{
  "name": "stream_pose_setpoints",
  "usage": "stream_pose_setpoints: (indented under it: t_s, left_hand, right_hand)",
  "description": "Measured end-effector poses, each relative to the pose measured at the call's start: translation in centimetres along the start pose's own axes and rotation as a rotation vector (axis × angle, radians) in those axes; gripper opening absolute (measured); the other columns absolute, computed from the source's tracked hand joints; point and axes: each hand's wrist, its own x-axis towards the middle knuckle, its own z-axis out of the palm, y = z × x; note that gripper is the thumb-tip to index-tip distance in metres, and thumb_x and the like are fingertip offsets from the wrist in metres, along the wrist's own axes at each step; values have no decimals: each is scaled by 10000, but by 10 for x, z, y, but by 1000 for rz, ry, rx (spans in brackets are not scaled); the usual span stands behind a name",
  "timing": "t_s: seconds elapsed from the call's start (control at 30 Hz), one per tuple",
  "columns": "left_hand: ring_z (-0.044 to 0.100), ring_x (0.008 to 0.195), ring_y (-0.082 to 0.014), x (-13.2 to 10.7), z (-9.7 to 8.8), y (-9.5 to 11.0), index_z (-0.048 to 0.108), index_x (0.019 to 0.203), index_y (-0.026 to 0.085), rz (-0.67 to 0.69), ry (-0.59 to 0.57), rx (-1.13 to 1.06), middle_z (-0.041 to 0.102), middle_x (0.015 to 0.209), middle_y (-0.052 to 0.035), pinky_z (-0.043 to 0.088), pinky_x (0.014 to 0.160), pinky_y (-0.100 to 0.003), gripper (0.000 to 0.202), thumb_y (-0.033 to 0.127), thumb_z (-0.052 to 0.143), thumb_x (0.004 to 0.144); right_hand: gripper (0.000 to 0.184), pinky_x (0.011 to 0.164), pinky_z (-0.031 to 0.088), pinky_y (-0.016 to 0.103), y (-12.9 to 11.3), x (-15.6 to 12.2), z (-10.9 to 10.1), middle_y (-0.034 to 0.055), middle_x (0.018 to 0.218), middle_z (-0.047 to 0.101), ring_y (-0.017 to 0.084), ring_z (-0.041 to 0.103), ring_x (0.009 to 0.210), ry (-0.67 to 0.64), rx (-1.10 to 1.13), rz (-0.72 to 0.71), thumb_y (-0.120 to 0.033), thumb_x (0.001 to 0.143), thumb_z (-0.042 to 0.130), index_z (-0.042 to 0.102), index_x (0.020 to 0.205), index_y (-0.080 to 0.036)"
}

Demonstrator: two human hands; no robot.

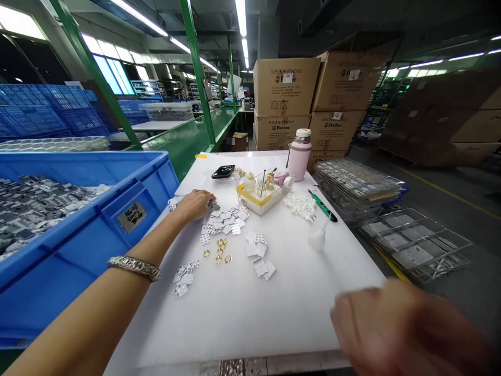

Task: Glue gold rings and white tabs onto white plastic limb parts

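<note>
My left hand, a silver bracelet on its wrist, reaches to the far left of the white table. Its fingers are closed at a small grey piece beside a heap of thin white plates with holes; what they grip is mostly hidden. Smeared by motion, my right hand is at the near right corner, its fingers unclear. Gold rings lie mid-table between two smaller groups of white plates. A whitish, blurred small bottle appears at the right.
A blue crate full of grey parts flanks the table's left. Farther back are a tray of small bottles, crumpled white tissue, a green cutter, a phone and a pink flask. Stacked plastic trays stand right.
</note>
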Motion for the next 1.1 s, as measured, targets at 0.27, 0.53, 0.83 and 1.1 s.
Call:
stream_pose_setpoints:
  t_s: [0.27, 0.53, 0.83, 1.1]
  left_hand:
    - [605, 1054, -284, -21, -22, 36, 621, 1092, 137, -113, 101, -515, 635, 1134, -72, 508, 888, -482, 308, 356, 620, 874]
    - [678, 978, -309, -156, 19, 115, 457, 1332, 193, -464, -207, -1458, 711, 1100, -145, 624, 634, -397, 604, 343, 700, 800]
    - [634, 932, -223, -207, 46, 131, 589, 1282, 264, -665, -256, -1882, 700, 1063, -99, 574, 616, -267, 494, 369, 694, 811]
    - [618, 783, -168, -210, 49, 136, 549, 1324, 335, -734, -142, -1785, 684, 920, -44, 517, 551, -204, 633, 467, 748, 737]
  right_hand:
    - [319, 629, 468, 291, 70, 54, -30, 46, 881, 582, 161, 549, 727, 281, -242, 127, -433, 882, 584, 573, 1073, -178]
    - [290, 724, 454, 330, 104, 81, -27, 30, 801, 551, 195, 514, 797, 59, -338, 144, -434, 778, 699, 544, 708, -199]
    - [368, 376, 216, 198, 49, 67, 5, 29, 780, 594, 70, 326, 491, -194, 454, 410, -488, 861, 627, 601, 1044, -170]
    - [289, 422, 179, 214, 15, 78, 44, -75, 577, 218, 95, 154, 505, -11, 751, 384, -428, 805, 707, 491, 778, -236]
